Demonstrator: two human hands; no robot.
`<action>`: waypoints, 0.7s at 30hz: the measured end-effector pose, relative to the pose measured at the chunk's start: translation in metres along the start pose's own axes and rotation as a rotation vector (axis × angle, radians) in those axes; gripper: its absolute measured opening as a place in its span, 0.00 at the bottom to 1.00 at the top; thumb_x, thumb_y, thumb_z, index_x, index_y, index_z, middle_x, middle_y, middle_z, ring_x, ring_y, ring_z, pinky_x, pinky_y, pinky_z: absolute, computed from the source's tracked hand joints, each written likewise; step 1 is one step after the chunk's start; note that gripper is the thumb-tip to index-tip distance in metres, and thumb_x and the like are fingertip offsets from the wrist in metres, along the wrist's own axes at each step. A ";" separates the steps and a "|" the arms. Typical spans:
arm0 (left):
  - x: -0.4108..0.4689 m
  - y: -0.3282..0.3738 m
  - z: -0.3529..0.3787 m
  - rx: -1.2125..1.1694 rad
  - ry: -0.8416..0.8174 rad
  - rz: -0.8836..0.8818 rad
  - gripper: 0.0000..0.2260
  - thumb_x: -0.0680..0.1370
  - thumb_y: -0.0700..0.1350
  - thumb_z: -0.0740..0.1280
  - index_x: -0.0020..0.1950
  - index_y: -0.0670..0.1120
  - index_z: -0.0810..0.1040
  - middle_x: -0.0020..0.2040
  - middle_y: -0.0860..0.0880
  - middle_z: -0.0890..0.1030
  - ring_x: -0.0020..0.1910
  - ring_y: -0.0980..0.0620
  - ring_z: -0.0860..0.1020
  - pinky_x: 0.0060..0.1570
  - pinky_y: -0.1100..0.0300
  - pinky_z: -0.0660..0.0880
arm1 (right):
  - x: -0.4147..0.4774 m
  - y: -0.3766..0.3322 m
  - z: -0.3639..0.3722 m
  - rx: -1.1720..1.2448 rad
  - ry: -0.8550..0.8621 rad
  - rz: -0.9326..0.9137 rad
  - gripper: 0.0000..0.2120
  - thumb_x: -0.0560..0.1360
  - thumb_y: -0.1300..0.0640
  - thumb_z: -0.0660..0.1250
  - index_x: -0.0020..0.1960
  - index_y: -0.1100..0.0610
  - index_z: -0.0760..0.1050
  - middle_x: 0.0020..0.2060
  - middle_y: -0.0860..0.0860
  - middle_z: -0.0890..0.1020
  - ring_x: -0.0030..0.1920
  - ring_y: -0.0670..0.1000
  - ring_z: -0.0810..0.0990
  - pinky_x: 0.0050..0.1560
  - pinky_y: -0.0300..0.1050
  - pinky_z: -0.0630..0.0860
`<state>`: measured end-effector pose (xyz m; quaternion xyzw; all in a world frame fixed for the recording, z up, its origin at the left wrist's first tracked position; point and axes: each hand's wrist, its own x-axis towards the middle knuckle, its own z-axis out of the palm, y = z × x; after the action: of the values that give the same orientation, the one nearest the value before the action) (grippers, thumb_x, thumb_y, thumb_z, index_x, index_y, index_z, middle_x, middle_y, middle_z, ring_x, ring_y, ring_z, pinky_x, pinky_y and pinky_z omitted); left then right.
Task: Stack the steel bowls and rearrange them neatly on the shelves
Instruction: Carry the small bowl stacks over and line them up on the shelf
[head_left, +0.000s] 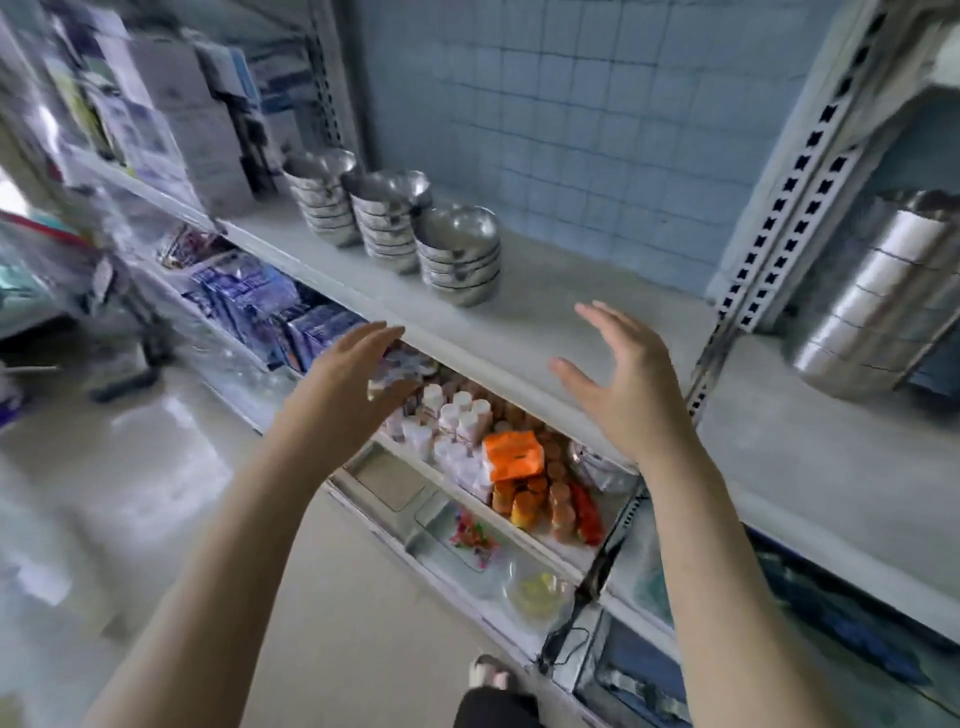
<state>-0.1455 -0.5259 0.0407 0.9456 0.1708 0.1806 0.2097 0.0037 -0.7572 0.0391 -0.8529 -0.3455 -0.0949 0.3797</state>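
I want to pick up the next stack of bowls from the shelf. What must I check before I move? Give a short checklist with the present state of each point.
1. Hands free: left hand and right hand are open and hold nothing. Ok.
2. Bowl stacks standing: three in a row, none toppled. Ok.
3. Hands at a stack: both are in front of the shelf edge, apart from the bowls. Not ok.
4. Bare room on the shelf to the right of the stacks. Ok.
5. Same number of bowls in each stack: too blurred to count. Cannot tell.
6. Tall steel stack on the neighbouring shelf steady: cannot tell.
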 end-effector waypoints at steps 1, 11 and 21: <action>0.005 -0.017 -0.007 0.004 0.012 -0.021 0.26 0.77 0.49 0.70 0.74 0.47 0.70 0.73 0.47 0.71 0.69 0.47 0.72 0.70 0.54 0.67 | 0.015 -0.011 0.015 0.018 -0.014 -0.025 0.29 0.76 0.49 0.70 0.73 0.55 0.69 0.73 0.54 0.70 0.74 0.54 0.66 0.74 0.54 0.62; 0.138 -0.183 -0.038 0.017 0.047 -0.127 0.29 0.77 0.51 0.69 0.76 0.48 0.66 0.75 0.48 0.67 0.71 0.48 0.70 0.70 0.56 0.64 | 0.195 -0.079 0.157 0.201 0.027 -0.164 0.23 0.74 0.53 0.73 0.68 0.56 0.75 0.66 0.49 0.77 0.68 0.47 0.73 0.71 0.41 0.66; 0.272 -0.302 -0.032 -0.174 0.003 -0.264 0.37 0.74 0.54 0.72 0.78 0.44 0.60 0.76 0.43 0.64 0.74 0.46 0.65 0.71 0.55 0.61 | 0.338 -0.140 0.246 0.108 -0.062 -0.230 0.25 0.75 0.51 0.72 0.70 0.53 0.72 0.70 0.49 0.74 0.70 0.46 0.70 0.71 0.33 0.62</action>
<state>0.0048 -0.1489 0.0033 0.8929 0.2775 0.1670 0.3127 0.1378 -0.3403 0.0933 -0.7885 -0.4573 -0.0929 0.4008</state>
